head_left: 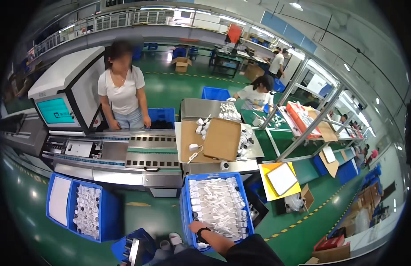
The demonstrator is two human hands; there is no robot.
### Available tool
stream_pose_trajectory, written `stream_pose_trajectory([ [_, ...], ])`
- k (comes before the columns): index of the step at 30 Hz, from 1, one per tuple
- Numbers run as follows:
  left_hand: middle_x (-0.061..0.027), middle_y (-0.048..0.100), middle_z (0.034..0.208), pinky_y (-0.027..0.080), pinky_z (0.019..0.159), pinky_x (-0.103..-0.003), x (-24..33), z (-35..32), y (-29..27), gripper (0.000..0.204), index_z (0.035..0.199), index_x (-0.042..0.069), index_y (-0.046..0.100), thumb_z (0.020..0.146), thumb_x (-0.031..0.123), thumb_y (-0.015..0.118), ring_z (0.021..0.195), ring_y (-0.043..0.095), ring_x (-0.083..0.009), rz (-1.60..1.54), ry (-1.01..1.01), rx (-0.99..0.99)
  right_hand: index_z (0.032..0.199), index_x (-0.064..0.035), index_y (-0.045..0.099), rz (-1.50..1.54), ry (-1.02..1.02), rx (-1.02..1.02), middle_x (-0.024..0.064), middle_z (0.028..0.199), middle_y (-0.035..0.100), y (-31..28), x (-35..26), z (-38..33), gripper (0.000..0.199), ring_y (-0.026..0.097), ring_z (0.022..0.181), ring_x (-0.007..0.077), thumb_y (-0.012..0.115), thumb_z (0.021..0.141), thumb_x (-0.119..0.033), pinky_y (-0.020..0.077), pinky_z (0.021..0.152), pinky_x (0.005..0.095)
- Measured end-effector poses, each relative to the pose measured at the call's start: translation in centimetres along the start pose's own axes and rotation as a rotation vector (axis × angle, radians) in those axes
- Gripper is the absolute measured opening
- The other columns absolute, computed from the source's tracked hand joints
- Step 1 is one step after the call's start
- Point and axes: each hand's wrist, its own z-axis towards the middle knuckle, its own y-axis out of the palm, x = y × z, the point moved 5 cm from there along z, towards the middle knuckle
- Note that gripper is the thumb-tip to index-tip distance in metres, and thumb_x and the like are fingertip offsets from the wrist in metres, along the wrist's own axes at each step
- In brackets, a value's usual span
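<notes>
My right hand [197, 227], with a dark band at the wrist, reaches in from the lower right. Its fingers are curled at the left rim of a blue crate [246, 195], near the crate's front. Rows of white corded parts [214, 199] with rounded heads fill this crate, their cords bunched along the middle. The fingertips are small and partly hidden at the rim. My left hand is out of view.
Another blue crate [109, 217] with similar parts stands on the floor at left. Behind are a metal conveyor [159, 153], a machine with a screen [54, 110] and a cardboard tray [222, 139]. One person [122, 88] stands across the conveyor; another [255, 95] works farther right.
</notes>
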Motion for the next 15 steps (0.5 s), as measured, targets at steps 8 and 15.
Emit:
stream_pose_trajectory([
  [8,-0.0153,0.074,0.091,0.057,0.078,-0.052,-9.0,-4.2,10.4,0.05,0.106,0.008,0.071,0.074,0.045,0.081,0.087,0.072,-0.0375,-0.167,-0.03,0.083,0.116,0.0017,0.059,-0.142,-0.025,0.322,0.025,0.116,0.068,0.0,-3.1,-10.3,0.049,0.066,0.11,0.0432,0.062,0.095,-0.042,0.0534,0.093,0.0542],
  [15,-0.0177,0.075,0.09,0.058,0.074,-0.052,-8.3,-7.9,4.6,0.043,0.101,0.013,0.076,0.077,0.048,0.079,0.083,0.072,-0.0408,-0.3,-0.049,0.137,0.116,-0.0008,0.06,-0.469,-0.443,0.44,0.0211,0.112,0.065,8.0,-14.9,-20.6,0.042,0.065,0.105,0.0398,0.069,0.087,-0.029,0.0538,0.09,0.0518],
])
